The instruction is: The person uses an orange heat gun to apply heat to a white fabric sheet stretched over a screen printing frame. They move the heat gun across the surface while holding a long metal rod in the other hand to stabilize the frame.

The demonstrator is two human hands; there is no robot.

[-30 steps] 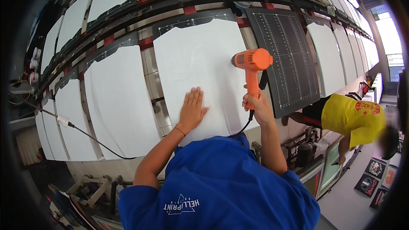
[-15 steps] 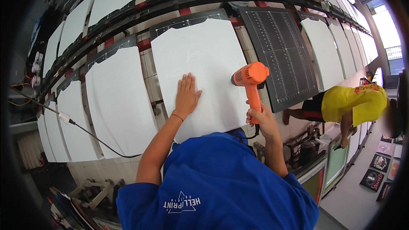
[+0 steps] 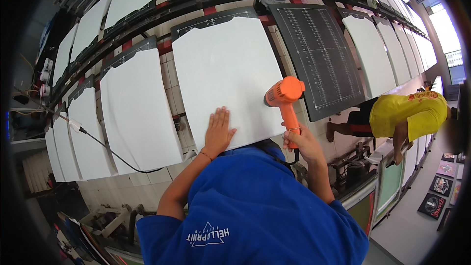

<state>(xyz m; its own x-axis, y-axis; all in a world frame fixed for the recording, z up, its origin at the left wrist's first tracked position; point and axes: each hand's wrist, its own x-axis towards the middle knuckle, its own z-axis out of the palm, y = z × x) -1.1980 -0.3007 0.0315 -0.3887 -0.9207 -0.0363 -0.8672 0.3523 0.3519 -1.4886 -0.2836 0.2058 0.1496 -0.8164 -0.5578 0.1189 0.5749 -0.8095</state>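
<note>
Right hand: grip closed round the handle of an orange heat gun, rounded body, dark nozzle leftward, over a smooth white panel. Left hand laid on panel, grip wide, fingers slightly parted. Panel spread on a dark, white-lined board.

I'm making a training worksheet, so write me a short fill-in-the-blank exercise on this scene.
The person's right hand grips a pistol-shaped heat gun coloured ____.
The person's ____ hand rests on a broad, white, cloth-like panel.
A black rectangular board with white markings lies to the ____ of that panel.
The co-worker's short-sleeved shirt is ____.

Missing words: orange; left; right; yellow.
</note>
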